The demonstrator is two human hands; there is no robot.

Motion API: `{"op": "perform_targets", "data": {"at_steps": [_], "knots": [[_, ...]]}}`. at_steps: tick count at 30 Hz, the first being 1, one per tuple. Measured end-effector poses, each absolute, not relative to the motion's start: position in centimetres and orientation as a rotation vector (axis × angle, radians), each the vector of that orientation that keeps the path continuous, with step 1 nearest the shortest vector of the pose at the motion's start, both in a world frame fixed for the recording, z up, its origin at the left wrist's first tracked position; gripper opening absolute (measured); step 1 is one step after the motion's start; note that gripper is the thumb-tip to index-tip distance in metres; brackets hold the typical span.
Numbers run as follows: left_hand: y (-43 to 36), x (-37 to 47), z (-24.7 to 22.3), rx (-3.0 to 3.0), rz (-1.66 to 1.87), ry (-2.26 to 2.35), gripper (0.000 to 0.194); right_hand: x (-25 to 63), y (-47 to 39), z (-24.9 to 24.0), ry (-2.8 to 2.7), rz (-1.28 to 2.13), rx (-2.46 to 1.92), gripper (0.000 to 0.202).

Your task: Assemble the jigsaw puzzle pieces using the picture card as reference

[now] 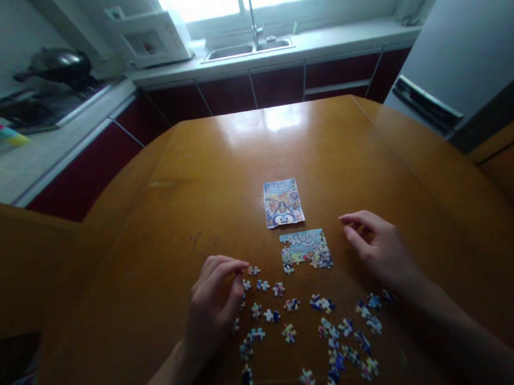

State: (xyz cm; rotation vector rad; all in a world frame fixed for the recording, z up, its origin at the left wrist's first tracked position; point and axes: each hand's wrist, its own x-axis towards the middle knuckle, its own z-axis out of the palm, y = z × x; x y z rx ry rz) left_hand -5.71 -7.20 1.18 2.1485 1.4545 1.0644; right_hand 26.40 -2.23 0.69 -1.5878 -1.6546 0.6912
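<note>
A partly joined jigsaw puzzle [305,249] with a light blue top edge lies flat on the table, its lower edge ragged. Beyond it is a small printed picture sheet [282,202] in similar colours. My left hand [215,295] hovers left of the puzzle, thumb and forefinger apart. Its forefinger tip is beside a loose puzzle piece [254,270]; I cannot tell whether they touch. To the right of the puzzle, my right hand [374,244] has loosely curled fingers, a gap between thumb and forefinger, and nothing in it. Several loose pieces [289,333] spread below the puzzle, some clustered [335,361] at lower right.
The wooden table [222,177] reaches toward a counter with a double sink [232,52] under a window. A white microwave [152,40] stands on the counter, and a dark wok [58,64] on the stove at left. A pale fridge [460,49] is at right.
</note>
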Motion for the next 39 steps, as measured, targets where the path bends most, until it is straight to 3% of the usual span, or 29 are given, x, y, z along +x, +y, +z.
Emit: {"op": "perform_targets", "data": {"at_steps": [18,39], "knots": [[-7.6,-5.4,1.8,2.135,1.222,1.307,0.02,26.3,-2.6,1.0,-1.676,0.68,-1.631,0.017],[-7.4,-5.3,1.6,2.125,1.194,1.431,0.012,27.6,-2.4,1.4,-1.64,0.573,-1.741,0.025]]}}
